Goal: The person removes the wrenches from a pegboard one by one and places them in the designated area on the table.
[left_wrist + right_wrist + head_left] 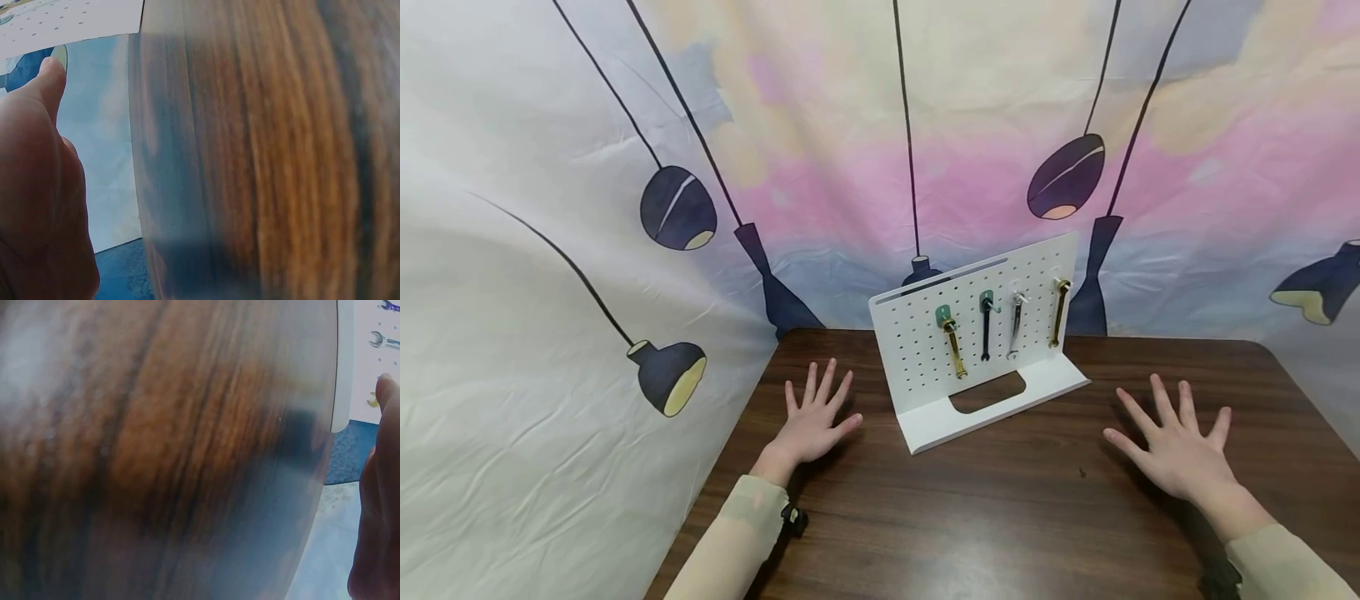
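Observation:
In the head view a white pegboard stand (917, 367) sits at the back of the table, turned at an angle. Hanging on it are a gold wrench (955, 350) at the left, a black wrench (986, 333), a silver wrench (1017, 325) and another gold wrench (1059, 315) at the right. My left hand (811, 425), fingers spread, is left of the stand and holds nothing. To the right of the stand, my right hand (1183, 450) has its fingers spread too, with nothing in it. Each wrist view shows part of its hand beside the tabletop.
The dark wood table (1000, 508) has rounded back corners. Green hook mounts (943, 315) carry the two left wrenches. A cutout opens in the stand's base. Behind the table hangs a cloth backdrop (842, 125) printed with lamps.

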A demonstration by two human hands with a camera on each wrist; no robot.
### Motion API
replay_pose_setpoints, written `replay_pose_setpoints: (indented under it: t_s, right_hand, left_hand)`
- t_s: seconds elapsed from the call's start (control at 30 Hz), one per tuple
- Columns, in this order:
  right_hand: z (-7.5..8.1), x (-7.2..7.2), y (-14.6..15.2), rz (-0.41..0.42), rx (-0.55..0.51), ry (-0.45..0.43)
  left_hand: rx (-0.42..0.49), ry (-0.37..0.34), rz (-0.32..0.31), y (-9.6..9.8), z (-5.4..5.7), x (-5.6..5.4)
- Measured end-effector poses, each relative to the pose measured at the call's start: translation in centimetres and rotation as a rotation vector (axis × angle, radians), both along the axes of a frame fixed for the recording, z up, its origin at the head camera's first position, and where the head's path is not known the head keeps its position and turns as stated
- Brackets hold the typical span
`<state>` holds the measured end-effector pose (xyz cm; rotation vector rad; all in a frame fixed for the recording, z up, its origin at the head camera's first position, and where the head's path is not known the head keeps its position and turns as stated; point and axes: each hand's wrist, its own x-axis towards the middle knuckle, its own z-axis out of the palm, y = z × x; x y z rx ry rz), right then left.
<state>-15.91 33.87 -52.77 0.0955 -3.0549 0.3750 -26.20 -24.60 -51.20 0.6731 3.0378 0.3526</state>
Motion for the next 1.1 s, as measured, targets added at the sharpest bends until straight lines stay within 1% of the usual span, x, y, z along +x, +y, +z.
replay_pose_setpoints:
  t_s: [0.07, 0.23, 0.53, 0.63, 0.87, 0.97, 1.1]
  right_hand:
    - [-0.1, 0.1, 0.1, -0.002, 0.0, 0.001]
    - [-0.1, 0.0, 0.0, -0.001, 0.0, 0.004]
    - [0.1, -0.1, 0.0, 0.002, 0.003, -0.008]
    - [0.0, -0.1, 0.0, 0.005, 0.0, 0.0]
    - [0.4, -0.3, 0.1, 0.035, -0.037, 0.03]
    - [0.6, -0.2, 0.2, 0.052, -0.045, 0.051]
    - [0.9, -0.3, 0.3, 0.074, -0.053, 0.092]
  left_hand:
    - [-0.007, -0.006, 0.004, 0.2, 0.2, 0.2]
    - [-0.028, -0.01, 0.009, 0.4, 0.3, 0.2]
    - [0.002, -0.011, 0.009, 0.2, 0.1, 0.1]
    - [0.021, 0.012, -0.005, 0.2, -0.1, 0.1]
    - [0.097, 0.07, -0.048, 0.3, -0.3, 0.3]
    - [0.153, 0.108, -0.06, 0.3, -0.4, 0.2]
    - [0.263, 0.131, -0.066, 0.6, -0.1, 0.2]
